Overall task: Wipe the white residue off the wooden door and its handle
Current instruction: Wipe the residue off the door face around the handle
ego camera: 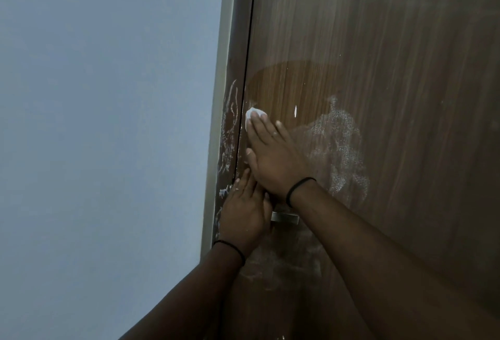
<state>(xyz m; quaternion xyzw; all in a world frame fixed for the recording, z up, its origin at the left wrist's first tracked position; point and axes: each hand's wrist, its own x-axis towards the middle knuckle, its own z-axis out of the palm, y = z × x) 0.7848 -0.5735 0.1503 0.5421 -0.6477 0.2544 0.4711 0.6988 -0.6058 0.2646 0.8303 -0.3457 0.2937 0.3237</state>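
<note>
The wooden door (392, 55) fills the right of the view. White residue (341, 147) speckles it right of my hands, and more streaks the door frame (230, 128). My right hand (273, 155) presses a white cloth (253, 116) flat against the door near its left edge; only the cloth's top shows beyond my fingertips. Below it, my left hand (243, 215) lies flat on the door edge, fingers apart, covering part of the metal handle (286, 217). A darker, clean-looking patch sits above the cloth.
A pale blue wall (108, 123) takes up the left half. A small white fleck (295, 111) sticks to the door right of the cloth. Faint white smears (284, 264) lie below the handle.
</note>
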